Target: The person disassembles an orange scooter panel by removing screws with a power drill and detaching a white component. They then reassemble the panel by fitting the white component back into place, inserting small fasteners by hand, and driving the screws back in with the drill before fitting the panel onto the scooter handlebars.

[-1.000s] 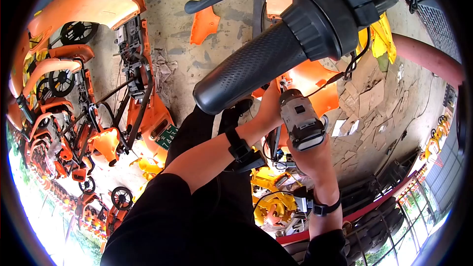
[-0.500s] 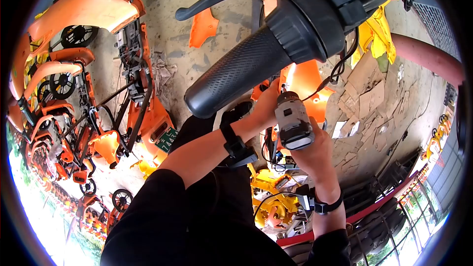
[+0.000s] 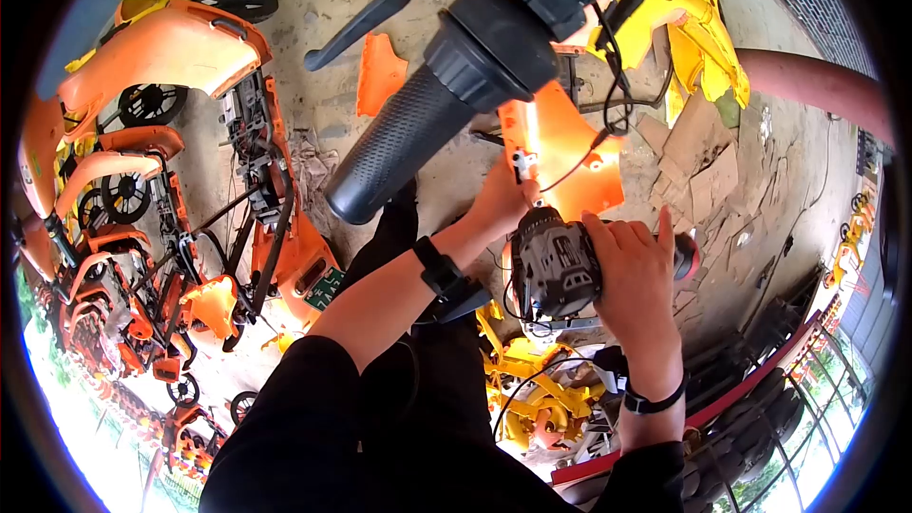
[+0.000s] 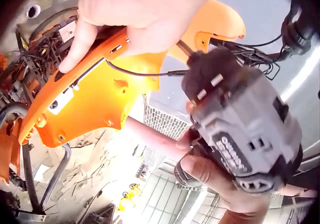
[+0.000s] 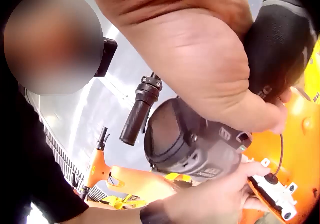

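Note:
My right hand (image 3: 638, 271) grips a grey and black power drill (image 3: 556, 261) by its handle, the tool tilted over sideways. From the drill's nose a slim metal bit (image 4: 185, 48) points at the edge of an orange plastic panel (image 4: 120, 94). With the left hand (image 4: 135, 14) I hold that panel's edge, one finger stretched along it close to the bit. A white fitting (image 5: 286, 199) with a thin black cable sits on the panel beside the left hand's fingers. The bit's very tip is hidden behind the left hand in the left wrist view.
A black handlebar grip (image 3: 408, 128) with a brake lever (image 3: 380, 9) juts across above my hands. Partly stripped orange scooters (image 3: 256, 142) stand at left. Yellow panels (image 3: 698, 38) lie at upper right, flattened cardboard (image 3: 703, 157) on the floor below them.
The drill has rolled onto its side, and my right hand has turned so its back and fingers face up. In the head view the handlebar grip has shifted left and the panel lower.

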`<state>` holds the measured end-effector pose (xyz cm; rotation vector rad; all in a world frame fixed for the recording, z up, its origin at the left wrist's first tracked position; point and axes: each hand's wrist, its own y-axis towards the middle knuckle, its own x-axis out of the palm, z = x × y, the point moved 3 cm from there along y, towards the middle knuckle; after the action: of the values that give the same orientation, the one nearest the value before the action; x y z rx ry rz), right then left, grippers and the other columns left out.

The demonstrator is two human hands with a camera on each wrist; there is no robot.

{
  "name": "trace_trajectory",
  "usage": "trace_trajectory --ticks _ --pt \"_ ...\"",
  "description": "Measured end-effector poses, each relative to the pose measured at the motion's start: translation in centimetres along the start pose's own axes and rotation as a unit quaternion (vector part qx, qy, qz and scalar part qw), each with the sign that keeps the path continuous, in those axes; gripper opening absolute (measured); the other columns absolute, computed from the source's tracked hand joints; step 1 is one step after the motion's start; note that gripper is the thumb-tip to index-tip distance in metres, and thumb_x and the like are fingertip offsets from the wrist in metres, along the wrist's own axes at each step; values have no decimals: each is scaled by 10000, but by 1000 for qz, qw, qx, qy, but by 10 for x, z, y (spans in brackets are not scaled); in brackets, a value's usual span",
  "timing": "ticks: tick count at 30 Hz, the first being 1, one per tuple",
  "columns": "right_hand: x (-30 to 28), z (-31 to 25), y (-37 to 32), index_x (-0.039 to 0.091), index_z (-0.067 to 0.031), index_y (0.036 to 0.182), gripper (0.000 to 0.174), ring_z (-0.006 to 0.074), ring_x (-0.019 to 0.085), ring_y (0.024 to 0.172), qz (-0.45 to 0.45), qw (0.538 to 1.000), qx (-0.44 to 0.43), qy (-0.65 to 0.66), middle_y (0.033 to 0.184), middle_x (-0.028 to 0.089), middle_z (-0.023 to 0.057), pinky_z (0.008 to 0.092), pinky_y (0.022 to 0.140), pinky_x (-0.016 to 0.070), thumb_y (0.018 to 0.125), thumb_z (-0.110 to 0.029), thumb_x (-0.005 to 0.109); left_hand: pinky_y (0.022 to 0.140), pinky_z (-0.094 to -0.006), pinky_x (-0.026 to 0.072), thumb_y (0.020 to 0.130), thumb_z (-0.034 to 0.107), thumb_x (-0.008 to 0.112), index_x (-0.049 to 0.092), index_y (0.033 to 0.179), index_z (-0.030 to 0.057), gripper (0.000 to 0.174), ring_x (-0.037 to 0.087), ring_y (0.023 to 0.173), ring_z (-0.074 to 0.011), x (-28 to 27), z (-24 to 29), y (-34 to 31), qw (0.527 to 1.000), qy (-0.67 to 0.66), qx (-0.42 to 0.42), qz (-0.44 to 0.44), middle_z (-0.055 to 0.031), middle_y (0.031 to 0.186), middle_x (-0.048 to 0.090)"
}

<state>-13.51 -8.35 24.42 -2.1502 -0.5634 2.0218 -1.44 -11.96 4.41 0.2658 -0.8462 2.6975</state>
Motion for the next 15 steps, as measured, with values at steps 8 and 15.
trace_trajectory --ticks 8,15 --pt "49 45 -77 610 -24 1086 406 242 625 808 102 897 199 383 882 647 93 361 768 507 713 -87 755 620 -456 617 867 93 558 530 1013 -8 180 693 771 -303 -14 15 -16 966 -139 -216 -17 -104 869 626" --pt "135 39 -130 588 -17 1061 281 97 561 792 258 654 402 586 915 608 20 259 710 483 809 -23 710 683 -479 619 875 130 606 557 1072 -9 246 692 860 -310 -10 26 -35 969 -133 -209 -3 -123 973 646"
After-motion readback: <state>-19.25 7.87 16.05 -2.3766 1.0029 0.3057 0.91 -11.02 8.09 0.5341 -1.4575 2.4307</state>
